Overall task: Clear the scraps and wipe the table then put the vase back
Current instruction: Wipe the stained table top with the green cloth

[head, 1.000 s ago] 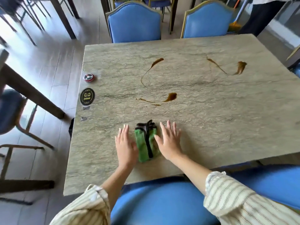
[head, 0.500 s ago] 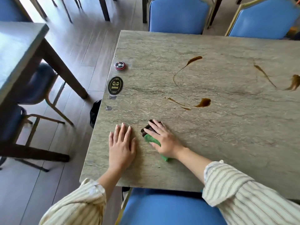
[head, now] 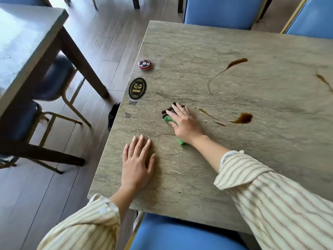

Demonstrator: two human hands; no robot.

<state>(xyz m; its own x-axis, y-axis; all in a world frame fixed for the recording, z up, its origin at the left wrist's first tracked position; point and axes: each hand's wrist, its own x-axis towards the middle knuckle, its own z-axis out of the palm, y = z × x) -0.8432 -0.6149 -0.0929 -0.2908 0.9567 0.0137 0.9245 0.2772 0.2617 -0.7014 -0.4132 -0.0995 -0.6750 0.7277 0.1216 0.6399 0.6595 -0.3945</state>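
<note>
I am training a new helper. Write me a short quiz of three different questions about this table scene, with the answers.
1. True or false: the left hand holds the cloth.
2. Which lies nearer the table corner by the far chair: A) the number plate or B) the red call button?
3. Fill in: the brown sauce stain nearest the cloth lies to the ____ of the right hand.

Key
1. False: the left hand lies flat on the bare table, and the right hand presses the cloth.
2. B.
3. Right.
</note>
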